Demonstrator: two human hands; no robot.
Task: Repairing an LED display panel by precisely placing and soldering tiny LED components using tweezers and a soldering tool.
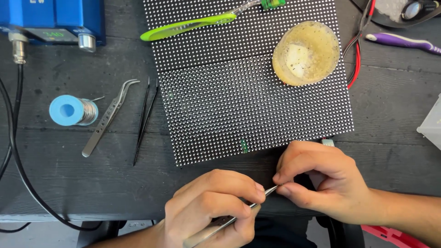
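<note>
My left hand (213,204) is closed around silver tweezers (229,220) at the table's near edge, tips pointing up and right. My right hand (321,179) pinches at the tweezer tips with thumb and forefinger; whatever sits between them is too small to see. Both hands are just below the front edge of a black LED dot-matrix panel (229,110). A second panel (220,41) lies behind it. A small green component (244,146) rests on the near panel's front edge.
A round yellowish flux tub (306,53) sits on the panels. A green-handled tool (188,26) lies at the top. Left of the panels lie black tweezers (144,121), curved silver tweezers (108,117), a blue solder spool (72,110) and a blue station (53,20). Red and black wires (356,59) run on the right.
</note>
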